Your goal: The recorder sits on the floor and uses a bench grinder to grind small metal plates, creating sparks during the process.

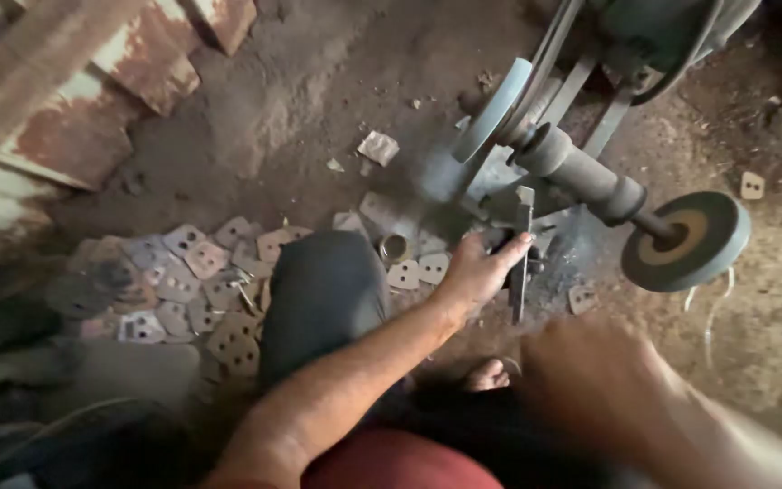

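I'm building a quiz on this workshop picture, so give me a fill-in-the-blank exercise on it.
1. The left hand grips a flat dark metal ____.
2. The grinding wheel at the end of the shaft is ____ in shape.
3. The pile of flat metal pieces lies on the ____.

Missing words: bar; round; ground

Dull metal plates [187, 281], rough grinding wheel [686, 241]

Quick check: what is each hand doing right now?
Left hand: closed on a flat metal piece.
Right hand: out of view; only a blurred forearm shows.
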